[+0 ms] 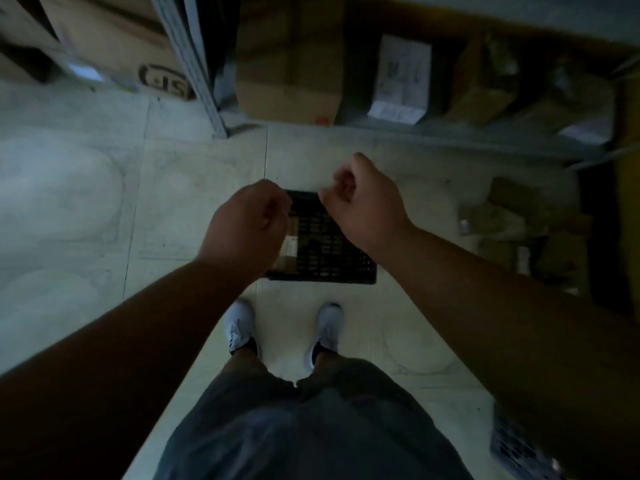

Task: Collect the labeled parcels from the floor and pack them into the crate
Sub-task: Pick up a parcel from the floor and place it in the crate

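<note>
Both hands, left hand (pixel 247 225), right hand (pixel 362 199), curled empty, above crate (pixel 332 251)

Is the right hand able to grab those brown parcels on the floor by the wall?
Probably not yet. The right hand is up over the black crate, and the parcels lie low, off to the right.

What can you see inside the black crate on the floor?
Inside the black crate, one labeled brown parcel shows at its left side. The left hand covers whatever lies beyond.

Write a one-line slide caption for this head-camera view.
Both empty hands, left and right, curled above a black plastic lattice crate on the pale floor.
</note>
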A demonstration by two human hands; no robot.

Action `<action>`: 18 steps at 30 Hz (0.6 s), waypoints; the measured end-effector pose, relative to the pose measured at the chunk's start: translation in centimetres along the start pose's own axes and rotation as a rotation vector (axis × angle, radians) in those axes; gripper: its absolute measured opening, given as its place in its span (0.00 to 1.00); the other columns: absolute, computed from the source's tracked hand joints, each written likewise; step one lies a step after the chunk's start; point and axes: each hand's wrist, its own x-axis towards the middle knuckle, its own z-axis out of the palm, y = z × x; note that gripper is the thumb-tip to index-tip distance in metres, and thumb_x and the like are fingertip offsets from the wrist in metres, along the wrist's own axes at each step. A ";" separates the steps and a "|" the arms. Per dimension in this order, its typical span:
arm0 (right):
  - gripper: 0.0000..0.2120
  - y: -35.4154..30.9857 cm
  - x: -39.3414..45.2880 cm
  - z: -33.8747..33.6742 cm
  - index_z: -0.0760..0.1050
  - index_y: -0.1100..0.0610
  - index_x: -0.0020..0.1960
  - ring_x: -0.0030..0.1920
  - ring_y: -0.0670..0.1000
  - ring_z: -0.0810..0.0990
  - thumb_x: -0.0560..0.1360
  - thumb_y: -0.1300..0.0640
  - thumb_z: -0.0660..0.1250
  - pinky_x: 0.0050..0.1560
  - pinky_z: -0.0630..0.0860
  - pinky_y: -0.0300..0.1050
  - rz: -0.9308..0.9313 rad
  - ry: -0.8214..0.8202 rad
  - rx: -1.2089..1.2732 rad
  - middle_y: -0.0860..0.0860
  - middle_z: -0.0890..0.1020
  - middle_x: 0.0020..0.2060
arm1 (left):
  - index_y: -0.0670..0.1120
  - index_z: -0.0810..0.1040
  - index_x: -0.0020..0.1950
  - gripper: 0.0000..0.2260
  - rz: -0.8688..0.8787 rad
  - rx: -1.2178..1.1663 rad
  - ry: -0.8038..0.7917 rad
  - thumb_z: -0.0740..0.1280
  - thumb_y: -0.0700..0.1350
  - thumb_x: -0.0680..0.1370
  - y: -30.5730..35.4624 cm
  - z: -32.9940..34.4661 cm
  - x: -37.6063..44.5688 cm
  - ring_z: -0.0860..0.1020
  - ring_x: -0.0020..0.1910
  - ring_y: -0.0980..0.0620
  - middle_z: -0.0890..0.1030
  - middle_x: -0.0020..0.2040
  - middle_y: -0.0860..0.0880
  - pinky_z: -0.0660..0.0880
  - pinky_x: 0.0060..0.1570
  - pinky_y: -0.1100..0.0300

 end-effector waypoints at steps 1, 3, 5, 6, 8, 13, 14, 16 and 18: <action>0.11 -1.5 -1.3 -2.2 0.71 0.53 0.49 0.39 0.41 0.77 0.75 0.51 0.71 0.38 0.72 0.33 -0.022 0.029 0.020 0.44 0.78 0.40 | 0.50 0.77 0.49 0.04 0.014 -0.015 0.024 0.65 0.42 0.78 2.1 -1.4 -1.0 0.79 0.44 0.53 0.81 0.46 0.51 0.75 0.43 0.60; 0.11 -4.1 -3.8 -5.9 0.71 0.50 0.52 0.42 0.39 0.77 0.75 0.50 0.71 0.38 0.72 0.27 -0.067 0.063 0.057 0.42 0.78 0.41 | 0.56 0.76 0.47 0.05 0.034 -0.054 0.087 0.66 0.44 0.78 5.6 -3.7 -2.9 0.78 0.42 0.60 0.81 0.43 0.56 0.71 0.40 0.70; 0.11 -6.1 -5.9 -8.8 0.72 0.46 0.55 0.45 0.36 0.77 0.75 0.48 0.70 0.40 0.71 0.25 -0.135 0.068 0.087 0.41 0.78 0.44 | 0.58 0.76 0.45 0.06 0.036 -0.118 0.141 0.66 0.46 0.78 8.3 -5.1 -4.4 0.79 0.41 0.63 0.81 0.40 0.58 0.70 0.35 0.75; 0.12 -7.0 -6.8 -10.1 0.72 0.44 0.57 0.46 0.36 0.77 0.76 0.48 0.69 0.42 0.71 0.25 -0.169 0.075 0.110 0.41 0.79 0.46 | 0.59 0.76 0.44 0.06 0.035 -0.169 0.164 0.66 0.46 0.77 9.5 -5.7 -5.0 0.79 0.40 0.63 0.81 0.40 0.58 0.71 0.34 0.76; 0.15 -8.6 -8.6 -12.3 0.72 0.42 0.62 0.49 0.36 0.78 0.75 0.47 0.68 0.44 0.73 0.26 -0.228 0.108 0.159 0.40 0.78 0.51 | 0.61 0.77 0.45 0.06 0.051 -0.286 0.208 0.66 0.48 0.76 11.6 -6.6 -5.7 0.81 0.39 0.62 0.82 0.41 0.60 0.75 0.35 0.71; 0.27 -10.4 -13.3 -15.0 0.64 0.36 0.71 0.60 0.33 0.71 0.72 0.39 0.64 0.53 0.74 0.35 -0.202 0.250 0.140 0.39 0.69 0.67 | 0.63 0.76 0.45 0.06 0.114 -0.467 0.182 0.65 0.58 0.70 14.8 -8.0 -6.7 0.83 0.40 0.58 0.83 0.42 0.58 0.79 0.43 0.54; 0.29 -10.7 -14.3 -15.1 0.61 0.35 0.72 0.61 0.33 0.70 0.72 0.38 0.64 0.55 0.73 0.36 -0.177 0.286 0.145 0.39 0.67 0.69 | 0.63 0.76 0.46 0.05 0.146 -0.464 0.147 0.65 0.57 0.71 15.4 -8.3 -6.9 0.83 0.40 0.56 0.83 0.42 0.57 0.80 0.42 0.53; 0.31 -11.0 -16.3 -15.0 0.59 0.34 0.72 0.64 0.35 0.69 0.73 0.40 0.66 0.57 0.72 0.37 -0.119 0.370 0.150 0.37 0.65 0.70 | 0.64 0.75 0.48 0.06 0.219 -0.429 0.049 0.67 0.52 0.75 16.1 -8.7 -7.2 0.82 0.39 0.55 0.82 0.43 0.57 0.81 0.39 0.55; 0.32 -11.2 -18.5 -14.7 0.58 0.33 0.72 0.64 0.36 0.69 0.72 0.40 0.67 0.58 0.73 0.40 -0.040 0.456 0.148 0.34 0.64 0.68 | 0.64 0.74 0.49 0.07 0.281 -0.397 -0.045 0.66 0.50 0.77 16.9 -8.8 -7.5 0.82 0.40 0.57 0.81 0.45 0.60 0.79 0.36 0.61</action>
